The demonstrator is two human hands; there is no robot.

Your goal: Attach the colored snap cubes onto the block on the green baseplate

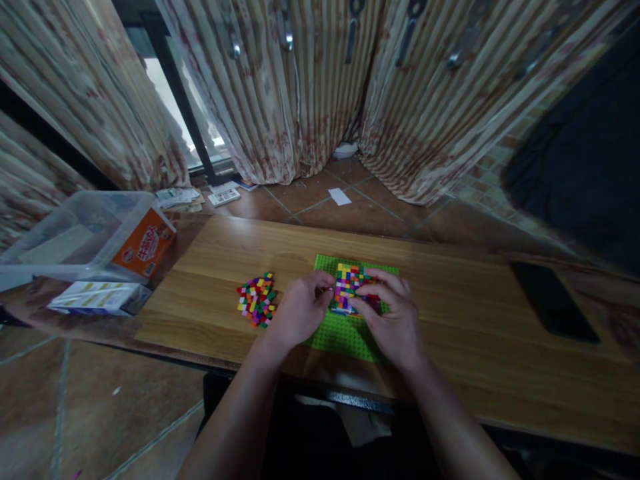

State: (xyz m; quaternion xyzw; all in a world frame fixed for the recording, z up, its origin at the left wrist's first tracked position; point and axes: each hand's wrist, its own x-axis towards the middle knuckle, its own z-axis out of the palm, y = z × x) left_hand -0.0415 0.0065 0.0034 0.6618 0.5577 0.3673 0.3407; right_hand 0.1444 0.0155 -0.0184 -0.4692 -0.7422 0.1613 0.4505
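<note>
A green baseplate lies on the wooden table, and a patch of small coloured bricks is built on its far half. My left hand rests at the patch's left edge, fingers curled and pinched toward the bricks. My right hand covers the patch's right side, its fingers bent and pressing on the bricks. What either pinch holds is too small to see. A loose pile of coloured bricks sits on the table left of my left hand.
A clear plastic bin with an orange box stands at the table's left end, above a flat white box. A black phone lies at the right. Curtains hang behind; papers lie on the tiled floor.
</note>
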